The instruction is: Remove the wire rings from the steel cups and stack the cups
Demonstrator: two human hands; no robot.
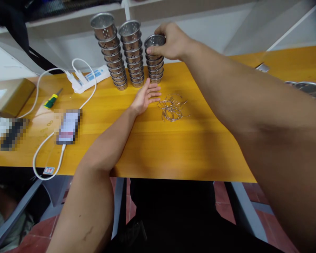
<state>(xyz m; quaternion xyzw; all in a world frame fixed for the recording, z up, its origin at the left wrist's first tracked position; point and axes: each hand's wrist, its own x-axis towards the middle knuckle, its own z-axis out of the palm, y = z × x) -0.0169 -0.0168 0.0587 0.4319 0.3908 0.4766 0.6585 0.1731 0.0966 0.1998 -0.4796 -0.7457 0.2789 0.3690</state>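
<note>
Three stacks of perforated metal cups stand at the back of the yellow table (173, 147). My right hand (172, 41) grips the top cup (154, 41) of the shortest, right-hand stack (155, 66). The taller middle stack (133, 52) and left stack (110, 49) stand untouched. My left hand (146, 96) lies flat and open on the table just in front of the stacks, fingers spread, holding nothing. A loose pile of thin wire rings (172, 107) lies right beside its fingertips.
A white power strip (91, 76) with a looping white cable (46, 149) lies at the back left, near a green-yellow screwdriver (52, 100), a phone (68, 126) and a cardboard box (9, 96). Metal parts (309, 88) sit at the right edge.
</note>
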